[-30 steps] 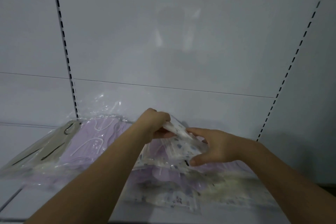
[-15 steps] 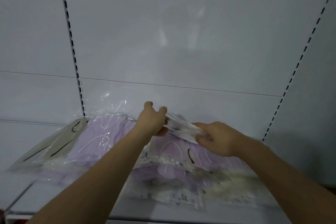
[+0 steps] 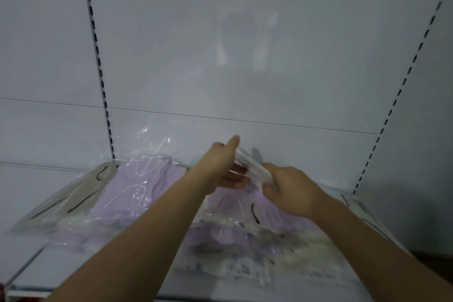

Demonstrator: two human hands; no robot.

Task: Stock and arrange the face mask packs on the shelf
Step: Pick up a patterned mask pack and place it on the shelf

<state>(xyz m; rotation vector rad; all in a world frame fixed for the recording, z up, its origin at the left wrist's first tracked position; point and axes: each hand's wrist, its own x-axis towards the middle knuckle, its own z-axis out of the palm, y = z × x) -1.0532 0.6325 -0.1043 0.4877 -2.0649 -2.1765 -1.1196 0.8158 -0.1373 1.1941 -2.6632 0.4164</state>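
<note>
mask pack [image 3: 250, 163] held edge-up above pile of packs [image 3: 232, 223] on shelf [image 3: 98, 274] | left hand [image 3: 220, 167] and right hand [image 3: 291, 191] fingers pinched on it | judged light, floppy, slippery film; best gripped at opposite edges

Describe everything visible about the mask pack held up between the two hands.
The held pack is a thin, clear glossy plastic sleeve with whitish contents, seen nearly edge-on and blurred. It slants from upper left down to the right, raised above the piled packs on the shelf. The left hand grips its upper end; the right hand pinches its lower end. Any print is unreadable.
</note>
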